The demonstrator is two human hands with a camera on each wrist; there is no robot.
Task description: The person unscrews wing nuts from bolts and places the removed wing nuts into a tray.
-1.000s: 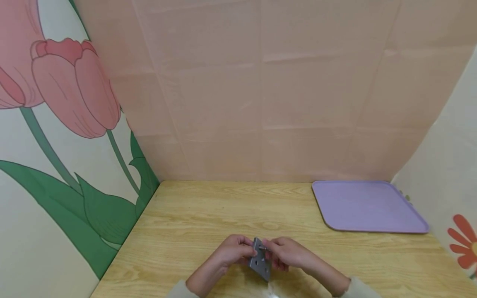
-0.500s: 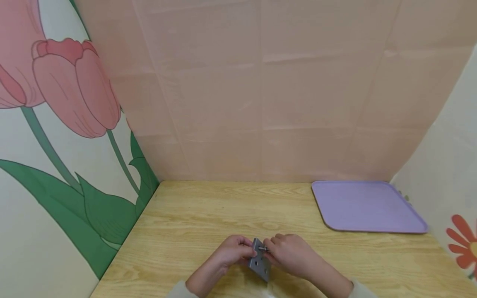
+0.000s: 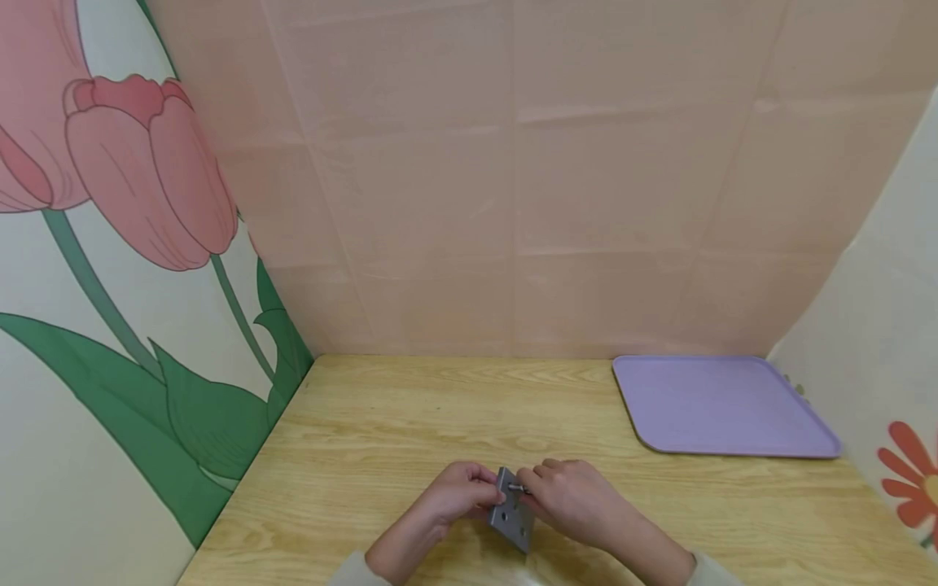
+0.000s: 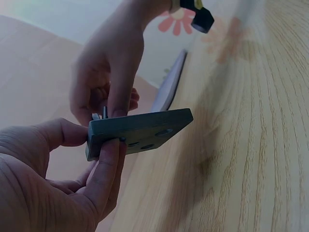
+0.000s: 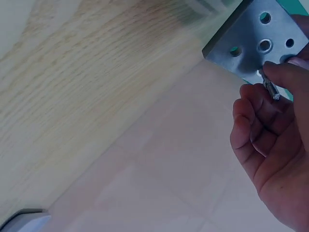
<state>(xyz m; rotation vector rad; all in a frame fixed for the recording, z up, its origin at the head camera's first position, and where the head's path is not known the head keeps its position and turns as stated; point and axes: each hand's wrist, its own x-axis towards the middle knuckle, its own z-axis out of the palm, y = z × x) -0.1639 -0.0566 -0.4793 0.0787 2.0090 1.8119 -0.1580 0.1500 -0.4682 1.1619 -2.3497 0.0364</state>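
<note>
A grey metal plate [image 3: 510, 514] with several round holes is held tilted above the table, between both hands. My left hand [image 3: 458, 492] grips its left edge, thumb on one face and fingers behind, as the left wrist view shows. On the other side my right hand [image 3: 579, 500] pinches a small silver screw [image 5: 271, 89] between thumb and fingers. One end of the screw meets the plate's face near a corner; its other end sticks out past the thumb in the right wrist view. The right palm [image 5: 285, 169] and curled fingers show there too.
A purple tray [image 3: 725, 407] lies at the back right of the wood-grain table [image 3: 410, 407]. A pink sheet [image 3: 513, 179] hangs behind the table, with a tulip-patterned panel [image 3: 146, 179] on the left and a pale flowered one on the right.
My right hand has rolled over, so its back now faces up and its fingers are bunched at the screw. The left hand and the plate stay nearly in place.
</note>
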